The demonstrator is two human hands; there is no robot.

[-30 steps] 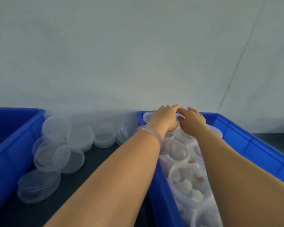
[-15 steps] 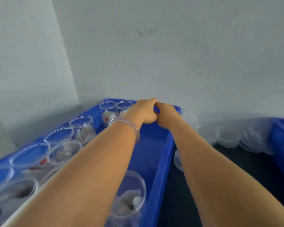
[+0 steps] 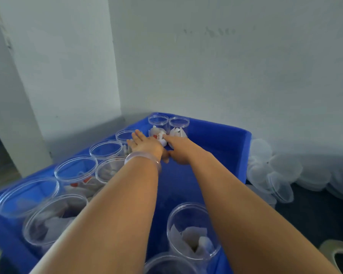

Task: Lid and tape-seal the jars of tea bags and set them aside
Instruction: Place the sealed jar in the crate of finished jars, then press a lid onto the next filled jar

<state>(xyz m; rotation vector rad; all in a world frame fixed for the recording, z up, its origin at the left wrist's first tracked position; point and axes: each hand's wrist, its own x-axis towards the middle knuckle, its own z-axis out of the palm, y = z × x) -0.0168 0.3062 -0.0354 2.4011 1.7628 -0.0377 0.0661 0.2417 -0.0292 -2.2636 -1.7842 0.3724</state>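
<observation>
A blue bin (image 3: 226, 139) holds several clear plastic jars with white tea bags inside. Two jars with lids, one on the left (image 3: 158, 125) and one on the right (image 3: 179, 126), stand in its far corner. My left hand (image 3: 145, 145) lies just in front of the left one with straight fingers and holds nothing. My right hand (image 3: 176, 150) is beside it, with a finger stretched out to the foot of the two jars. The thumbs meet between the hands. Open jars line the bin's left side (image 3: 105, 150), and another open jar (image 3: 192, 230) stands near me.
A heap of clear loose lids (image 3: 271, 173) lies on the dark table right of the bin, against the white wall. A roll of tape (image 3: 337, 254) shows at the bottom right corner. A clear bangle (image 3: 142, 157) sits on my left wrist.
The view swung from the right bin to the left bin. Both hands went from the bin's far rim down beside the two lidded jars, and the fingers opened out.
</observation>
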